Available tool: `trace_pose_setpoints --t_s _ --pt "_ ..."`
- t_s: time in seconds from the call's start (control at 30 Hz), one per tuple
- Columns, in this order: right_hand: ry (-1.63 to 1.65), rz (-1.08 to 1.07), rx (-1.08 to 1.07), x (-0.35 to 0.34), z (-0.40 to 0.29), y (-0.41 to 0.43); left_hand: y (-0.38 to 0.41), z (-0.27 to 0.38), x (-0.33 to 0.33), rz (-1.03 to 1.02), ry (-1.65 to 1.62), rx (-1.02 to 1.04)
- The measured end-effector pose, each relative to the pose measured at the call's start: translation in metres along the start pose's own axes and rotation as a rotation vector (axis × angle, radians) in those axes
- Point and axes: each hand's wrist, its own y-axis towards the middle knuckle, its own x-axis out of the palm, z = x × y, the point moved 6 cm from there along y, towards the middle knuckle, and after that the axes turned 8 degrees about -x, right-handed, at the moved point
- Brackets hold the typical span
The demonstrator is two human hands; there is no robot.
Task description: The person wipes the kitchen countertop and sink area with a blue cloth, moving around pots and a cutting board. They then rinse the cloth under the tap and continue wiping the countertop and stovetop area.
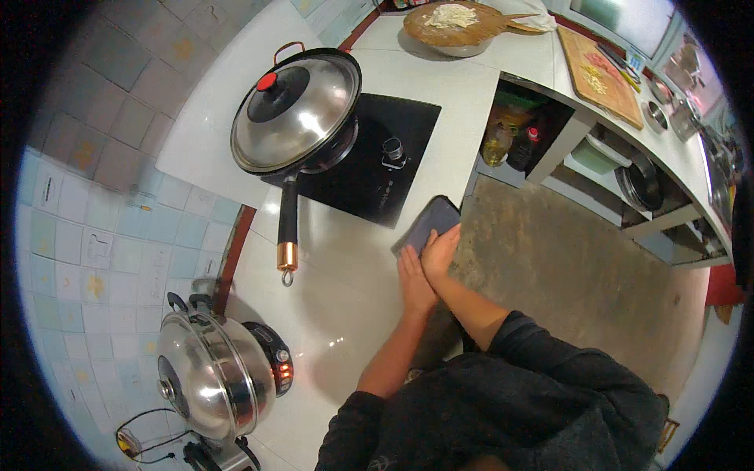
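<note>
My right hand [440, 254] grips the near right edge of a flat grey item [433, 221] with a dark rim, which looks like a folded cloth. Beside it, my left hand [417, 285] lies with its fingers straight and together against the item's near end. Whether its thumb grips underneath is hidden. Both hands are close together at the edge of the white countertop [347, 288]. Up and to the left, a lidded wok [300, 123] rests on a black cooktop [377, 159], its handle [288, 218] pointing towards the near side.
At the left, a steel steamer pot [212, 365] stands on an electric hot plate [277, 359] with lit indicators. Dough strips [452, 16] top a round wooden board [424, 32] over a bowl. A cutting board [601, 76] carries chopped food and a knife. Open shelves [589, 182] hold bottles and pans.
</note>
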Motion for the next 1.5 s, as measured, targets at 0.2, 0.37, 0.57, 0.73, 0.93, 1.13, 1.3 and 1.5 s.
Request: trace_pose_setpoints --t_s 0.2,0.37,0.57,0.73,0.93,1.13,1.3,1.5 --pt "0.060 -0.015 -0.007 0.003 0.005 0.066 0.046 0.040 0.007 0.034 -0.089 -0.100" --pt "0.020 -0.067 -0.031 0.007 0.008 0.107 0.077 0.052 0.027 0.107 -0.058 -0.076" --pt "-0.079 -0.286 -0.023 0.006 0.014 0.119 0.079 0.057 0.040 0.057 0.368 0.003" --pt "-0.132 -0.351 -0.210 -0.009 0.009 0.082 0.051 0.053 0.024 -0.058 0.665 -0.045" --pt "-0.121 -0.455 -0.418 -0.029 0.004 0.014 -0.006 0.017 -0.001 0.115 0.338 -0.003" --pt "-0.229 -0.718 -0.525 -0.051 0.000 -0.046 -0.071 -0.013 -0.022 0.105 0.354 -0.086" --pt "-0.487 -0.928 -0.630 -0.058 -0.015 -0.099 -0.127 -0.039 -0.044 0.107 0.350 -0.129" --pt "-0.675 -1.016 -0.806 -0.053 -0.023 -0.157 -0.187 -0.062 -0.072 0.131 0.377 -0.204"
